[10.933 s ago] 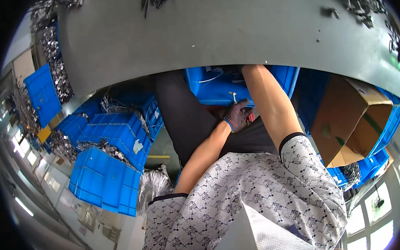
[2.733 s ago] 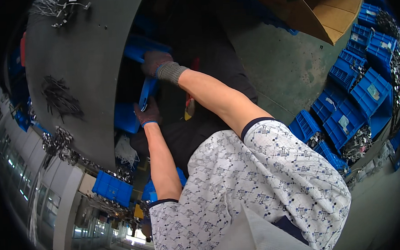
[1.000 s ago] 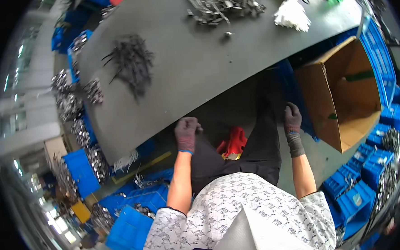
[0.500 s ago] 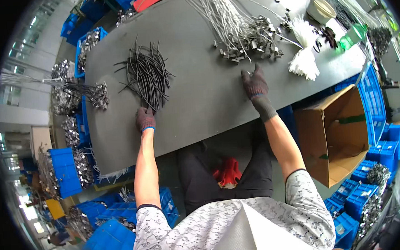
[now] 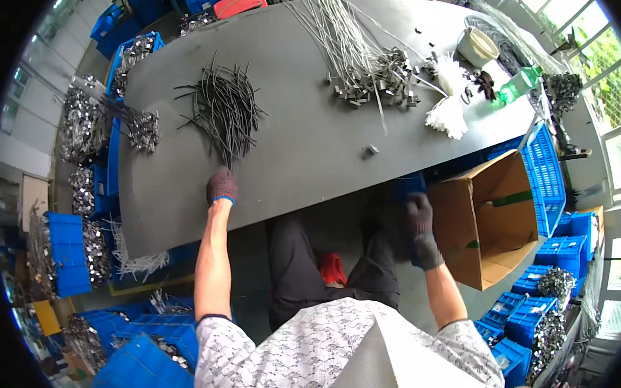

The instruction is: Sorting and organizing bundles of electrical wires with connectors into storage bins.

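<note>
Wires, dark and thin, lie in a loose pile [image 5: 225, 110] on the big grey table [image 5: 308, 152]. The pile sits at about eleven o'clock from the middle of the picture.

The person's left hand [image 5: 222, 187] wears a dark glove with a blue cuff. It rests on the table just below the pile, at its six o'clock, right by the lowest wire ends. The fingers look curled down, but I cannot tell if they hold a wire or only press on the table.

The right hand [image 5: 420, 220], in a dark glove too, is down below the table edge at about four o'clock. It is next to a blue crate [image 5: 408, 189] and an open cardboard box [image 5: 491, 216]. I cannot tell if it grips anything.

Farther up the table is a bunch of pale grey cables [image 5: 355, 44] with small metal clips, and a white bundle of ties [image 5: 448, 109] near two o'clock.

The dark wires look light and a bit stiff, and springy, since they stick out in all directions. I think they would tangle and slide about. It seems best to pinch a few together near their ends, where they come close.
</note>
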`<state>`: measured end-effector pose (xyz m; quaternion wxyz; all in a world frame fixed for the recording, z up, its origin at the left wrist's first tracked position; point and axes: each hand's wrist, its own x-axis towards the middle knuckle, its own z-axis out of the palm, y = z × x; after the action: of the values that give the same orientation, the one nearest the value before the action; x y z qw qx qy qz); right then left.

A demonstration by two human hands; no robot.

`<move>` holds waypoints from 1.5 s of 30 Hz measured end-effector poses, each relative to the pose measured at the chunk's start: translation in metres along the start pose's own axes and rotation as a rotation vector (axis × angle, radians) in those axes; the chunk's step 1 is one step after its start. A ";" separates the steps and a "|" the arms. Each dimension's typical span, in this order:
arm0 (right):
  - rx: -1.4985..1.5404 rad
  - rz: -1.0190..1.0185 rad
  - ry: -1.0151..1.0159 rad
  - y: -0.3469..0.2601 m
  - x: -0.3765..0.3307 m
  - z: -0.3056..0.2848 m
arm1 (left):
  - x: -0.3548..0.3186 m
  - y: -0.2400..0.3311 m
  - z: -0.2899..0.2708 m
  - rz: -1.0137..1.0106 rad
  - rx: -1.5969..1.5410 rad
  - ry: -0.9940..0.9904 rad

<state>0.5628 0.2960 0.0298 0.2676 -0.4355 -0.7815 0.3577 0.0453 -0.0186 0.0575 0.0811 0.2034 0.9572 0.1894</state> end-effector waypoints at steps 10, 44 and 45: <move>-0.219 0.090 0.140 -0.185 0.049 0.063 | -0.040 -0.030 0.017 0.044 0.296 -0.195; -0.612 0.338 -0.128 -0.016 -0.143 -0.056 | -0.188 0.194 0.092 -0.227 -1.595 -1.040; -0.620 0.371 -0.165 -0.002 -0.159 -0.061 | -0.192 0.203 0.096 -0.212 -1.583 -1.020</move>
<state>0.6826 0.1766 0.0511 -0.0104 -0.6001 -0.7793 0.1802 0.3143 0.1039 0.0651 0.6208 0.0594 0.4131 0.6636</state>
